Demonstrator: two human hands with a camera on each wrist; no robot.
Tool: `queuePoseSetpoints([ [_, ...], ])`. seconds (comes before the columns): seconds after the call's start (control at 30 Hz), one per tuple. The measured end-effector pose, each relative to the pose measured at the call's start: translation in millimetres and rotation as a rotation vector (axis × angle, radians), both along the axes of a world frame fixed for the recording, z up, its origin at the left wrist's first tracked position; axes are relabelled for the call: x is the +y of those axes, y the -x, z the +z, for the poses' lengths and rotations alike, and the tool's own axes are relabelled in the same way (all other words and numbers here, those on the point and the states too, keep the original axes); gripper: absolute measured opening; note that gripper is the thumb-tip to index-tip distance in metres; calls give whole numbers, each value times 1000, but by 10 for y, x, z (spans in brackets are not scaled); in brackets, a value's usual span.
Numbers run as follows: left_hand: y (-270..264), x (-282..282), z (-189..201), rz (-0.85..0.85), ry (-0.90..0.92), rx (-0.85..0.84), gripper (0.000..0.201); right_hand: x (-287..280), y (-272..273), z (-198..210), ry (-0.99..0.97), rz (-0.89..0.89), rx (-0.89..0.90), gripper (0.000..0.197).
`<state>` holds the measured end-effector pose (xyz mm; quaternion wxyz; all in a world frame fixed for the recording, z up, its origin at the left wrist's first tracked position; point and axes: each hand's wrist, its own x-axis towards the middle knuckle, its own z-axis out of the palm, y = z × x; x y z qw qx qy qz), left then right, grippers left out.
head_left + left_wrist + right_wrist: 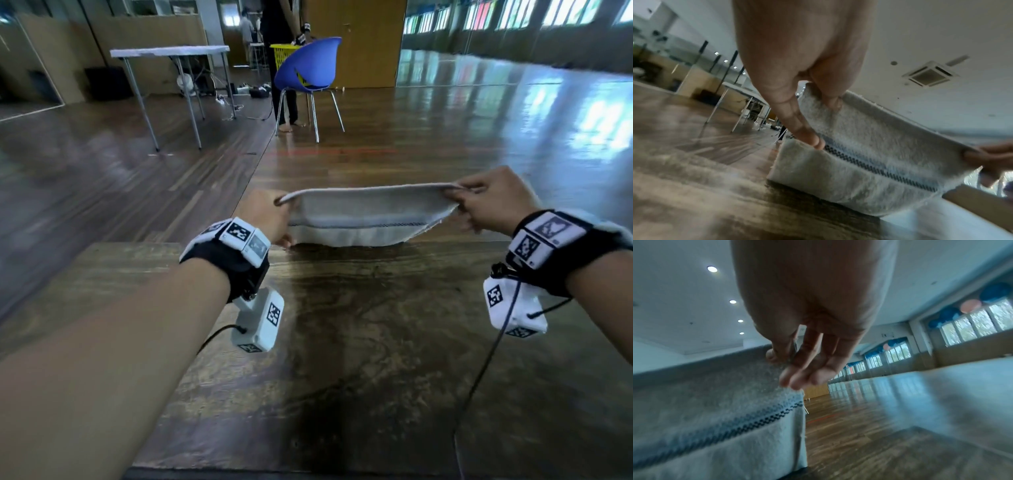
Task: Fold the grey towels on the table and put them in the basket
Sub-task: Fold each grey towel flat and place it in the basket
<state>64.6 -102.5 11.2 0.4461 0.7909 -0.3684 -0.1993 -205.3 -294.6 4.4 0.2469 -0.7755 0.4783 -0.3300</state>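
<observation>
A grey towel point(363, 216) with a dark zigzag stripe hangs stretched between my two hands above the far edge of the wooden table point(359, 342). My left hand point(274, 219) pinches its upper left corner, thumb and fingers closed on the cloth point(869, 142). My right hand point(479, 202) pinches the upper right corner point(725, 394). The towel's lower edge droops onto the tabletop near its far edge. A yellow basket point(282, 54) stands far off behind a blue chair.
A blue chair point(310, 68) stands on the shiny wood floor beyond the table, with a person's legs point(287, 109) behind it. A white folding table point(168, 51) is at the back left. Cables trail from both wrist cameras.
</observation>
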Motion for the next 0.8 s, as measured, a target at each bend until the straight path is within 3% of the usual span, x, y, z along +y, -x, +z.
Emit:
queuePoseSetpoints([
  [0.03, 7, -18, -36, 10, 2, 99, 23, 1, -16, -26, -35, 12, -16, 10],
  [0.1, -13, -71, -74, 11, 7, 119, 15, -7, -55, -46, -39, 49, -19, 9],
  [0.2, -100, -130, -48, 55, 65, -200, 26, -23, -87, -32, 69, 93, -47, 14],
  [0.3, -130, -101, -15, 80, 245, -310, 33, -17, -97, -79, 198, 97, -126, 23],
  [0.37, -156, -74, -66, 43, 140, -331, 33, -13, -77, -159, 162, 100, -22, 23],
  [0.47, -171, -18, -221, -96, -236, -399, 27, -18, 1, -278, 88, 113, 196, 16],
  [0.57, -134, 89, -431, -226, -453, -478, 40, 27, 85, -420, 92, 96, 336, 16],
  [0.7, -109, 341, -769, -376, -533, -446, 24, 262, 237, -710, -28, 201, 582, 14],
  [0.8, -76, 515, -903, -396, -494, -443, 21, 508, 375, -881, -90, 252, 594, 13],
])
